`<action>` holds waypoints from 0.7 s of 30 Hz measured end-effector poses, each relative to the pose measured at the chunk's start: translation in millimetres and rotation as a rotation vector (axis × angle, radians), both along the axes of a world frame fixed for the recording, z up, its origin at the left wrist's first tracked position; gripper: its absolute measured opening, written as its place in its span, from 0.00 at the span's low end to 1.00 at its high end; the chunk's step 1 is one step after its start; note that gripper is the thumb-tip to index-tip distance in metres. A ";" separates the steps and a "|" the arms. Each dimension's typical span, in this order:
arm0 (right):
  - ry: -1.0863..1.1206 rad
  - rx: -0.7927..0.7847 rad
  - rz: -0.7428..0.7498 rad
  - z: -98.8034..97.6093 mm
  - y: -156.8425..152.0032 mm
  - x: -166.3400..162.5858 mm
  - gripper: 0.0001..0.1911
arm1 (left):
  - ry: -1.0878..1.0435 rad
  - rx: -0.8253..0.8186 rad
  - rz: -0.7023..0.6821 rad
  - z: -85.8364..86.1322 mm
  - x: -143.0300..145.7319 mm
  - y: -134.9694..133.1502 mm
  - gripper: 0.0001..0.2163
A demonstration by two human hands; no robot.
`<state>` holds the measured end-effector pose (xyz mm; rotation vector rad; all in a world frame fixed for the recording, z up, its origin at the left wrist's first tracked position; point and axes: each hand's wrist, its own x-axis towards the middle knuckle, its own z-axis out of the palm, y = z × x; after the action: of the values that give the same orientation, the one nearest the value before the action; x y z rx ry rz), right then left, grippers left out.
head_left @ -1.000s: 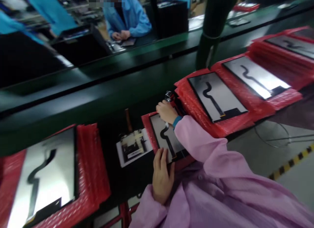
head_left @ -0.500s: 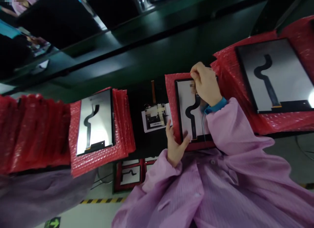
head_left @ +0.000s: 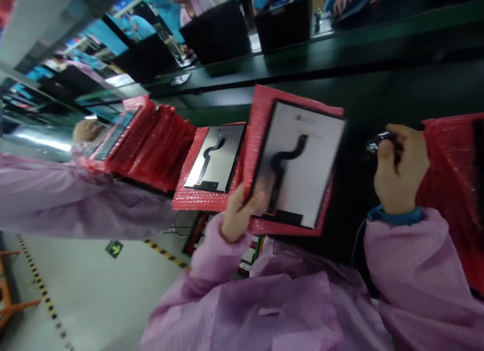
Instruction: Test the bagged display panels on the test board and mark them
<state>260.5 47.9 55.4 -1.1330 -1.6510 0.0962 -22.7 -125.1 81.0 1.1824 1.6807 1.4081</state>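
Note:
My left hand (head_left: 236,217) grips the lower left edge of a red bubble-wrap sheet (head_left: 252,119) with a display panel (head_left: 310,169) lying on it, tilted up off the bench. The panel has a pale back, a dark border and a curved black ribbon cable (head_left: 279,164). Off to the right, my right hand (head_left: 403,172), a blue strap round its wrist, pinches a small crumpled piece of shiny clear film (head_left: 378,141) between thumb and fingers. Another panel (head_left: 217,157) rests on red bubble wrap just left of my left hand.
Red bubble-wrap sheets (head_left: 162,149) stand in a row at left, where a co-worker's hand (head_left: 86,130) touches the far end. More red wrap (head_left: 448,174) lies at right. A dark green ledge (head_left: 378,89) runs behind the bench. Below is a tray (head_left: 194,237).
My left hand has taken hold of the wrapped panel and lifted it. My right hand has moved away rightward with film in its fingers. The view has swung left.

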 end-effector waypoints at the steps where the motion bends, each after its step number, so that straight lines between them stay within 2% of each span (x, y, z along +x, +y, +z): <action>1: -0.012 -0.016 0.013 -5.3 1.3 -3.0 0.19 | 0.006 -0.001 0.068 8.6 -24.2 -2.9 0.22; 3: -0.069 -0.058 0.060 -16.8 3.7 -10.9 0.17 | 0.033 -0.028 0.178 23.0 -74.0 -8.5 0.23; 6: -0.172 -0.117 0.139 -32.3 4.1 -24.2 0.15 | 0.110 -0.175 0.196 35.9 -138.5 -13.4 0.23; 10: -0.247 -0.178 0.222 -45.4 0.9 -35.0 0.15 | 0.166 -0.295 0.190 38.4 -186.0 -13.6 0.24; 14: -0.337 -0.309 0.259 -50.2 -0.9 -38.1 0.17 | 0.290 -0.367 0.247 37.2 -198.3 -14.3 0.27; 16: -0.392 -0.360 0.267 -49.9 -5.2 -38.9 0.17 | 0.536 -0.374 0.335 39.8 -194.0 -18.5 0.25; 17: -0.417 -0.374 0.266 -48.9 -9.8 -39.0 0.17 | 0.730 -0.360 0.405 41.8 -189.2 -22.1 0.23; 18: -0.439 -0.381 0.261 -47.4 -16.3 -38.7 0.17 | 0.966 -0.327 0.466 43.8 -182.9 -26.4 0.22; 19: -0.461 -0.389 0.252 -45.4 -24.9 -38.0 0.18 | 1.112 -0.271 0.518 45.4 -175.4 -31.4 0.21; 20: -0.480 -0.396 0.241 -42.8 -35.7 -36.8 0.18 | 1.176 -0.192 0.561 45.8 -167.1 -36.4 0.18; 21: -0.496 -0.401 0.225 -39.9 -48.6 -35.0 0.19 | 1.176 -0.098 0.546 44.5 -158.2 -40.7 0.17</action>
<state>225.5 -0.7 15.5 -1.3358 -2.2713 0.3230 -180.9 -165.8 125.4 1.7299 3.0020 0.8478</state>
